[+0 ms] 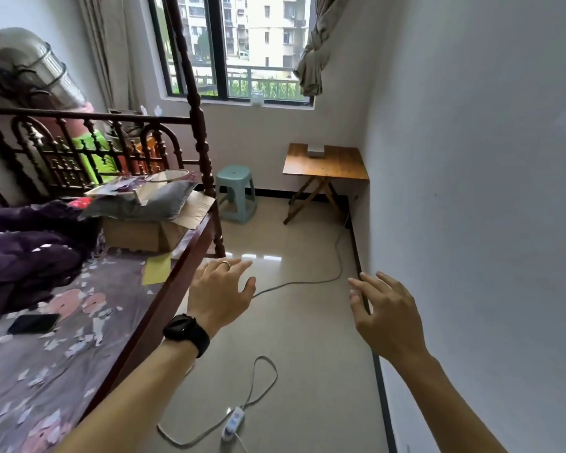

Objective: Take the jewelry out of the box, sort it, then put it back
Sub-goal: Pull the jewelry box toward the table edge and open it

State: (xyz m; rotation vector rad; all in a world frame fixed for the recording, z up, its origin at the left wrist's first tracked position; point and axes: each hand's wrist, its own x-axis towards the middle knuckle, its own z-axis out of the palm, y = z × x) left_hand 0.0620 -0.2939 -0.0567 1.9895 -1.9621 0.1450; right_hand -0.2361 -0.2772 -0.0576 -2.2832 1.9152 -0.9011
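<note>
At the far left a flat black phone (33,323) lies on the floral purple sheet of the dark wooden-framed bed (177,269). Further up the mattress an open brown cardboard box (144,235) sits under a grey cushion. Neither looks like part of the job.

The left hand (219,292), with a black wristwatch (187,335) and a thin ring, is stretched out over the pale tiled floor. Its fingers are straight and slightly spread, and it holds nothing. Beyond it a teal plastic stool (234,191) stands by the bedpost, and a white power strip (233,423) with its grey cord lies on the floor below the forearm.

Against the right wall stands a small brown wooden folding table (334,168). On its back edge is a small pale grey rectangular box (316,149), well apart from both hands. It is probably the jewelry box, though it is too small in this view to be sure, and no jewelry shows anywhere.

The right hand (386,308) reaches forward near the white wall. Its fingers are also spread and loose, and it is empty.

I judge the task has not properly started and this is the approach. The next move calls for crossing the floor without treading on the cord, then reaching the table and opening the box with both hands free.
</note>
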